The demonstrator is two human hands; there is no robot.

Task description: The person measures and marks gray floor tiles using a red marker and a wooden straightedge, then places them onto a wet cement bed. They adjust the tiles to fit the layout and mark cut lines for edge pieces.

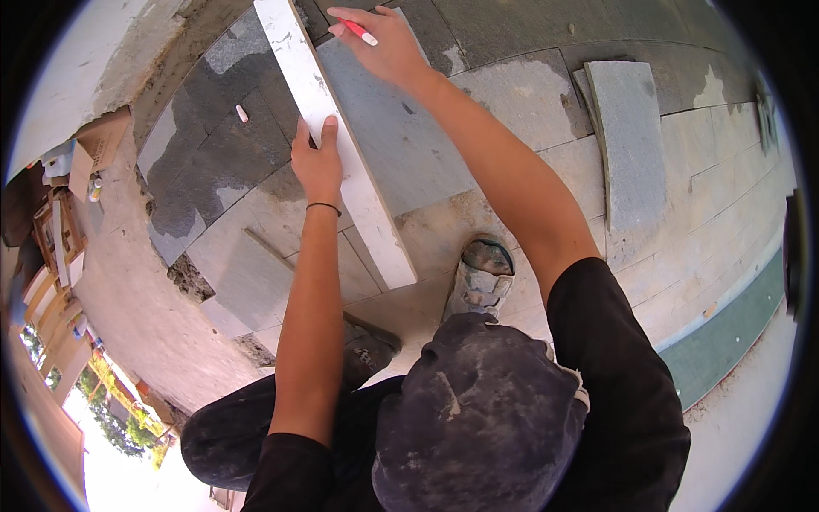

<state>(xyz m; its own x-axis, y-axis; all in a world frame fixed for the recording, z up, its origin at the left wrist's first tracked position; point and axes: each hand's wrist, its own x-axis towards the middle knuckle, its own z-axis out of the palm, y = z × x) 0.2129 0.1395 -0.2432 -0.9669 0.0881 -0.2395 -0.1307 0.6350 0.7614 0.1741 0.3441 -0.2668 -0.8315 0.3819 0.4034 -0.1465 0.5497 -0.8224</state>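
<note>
A long white straightedge (370,222), scuffed and chipped, lies diagonally across the grey floor tiles. My left hand (318,160) grips its middle, thumb on the top face and fingers at the left edge. Just right of the bar lies a blue-grey stone slab (401,162). Over the slab's upper part, my right hand (380,47) holds a short red-and-white marker (358,32) close to the bar's right edge. A small pale pink-and-white stick (242,113) rests on the dark, damp tiles to the left.
Grey slabs (623,141) are stacked at the right, beyond which runs a green strip (717,324). At the left are a broken wall edge, a cardboard box (102,141) and wooden items (60,239). My sandalled foot (479,277) stands below the bar's end.
</note>
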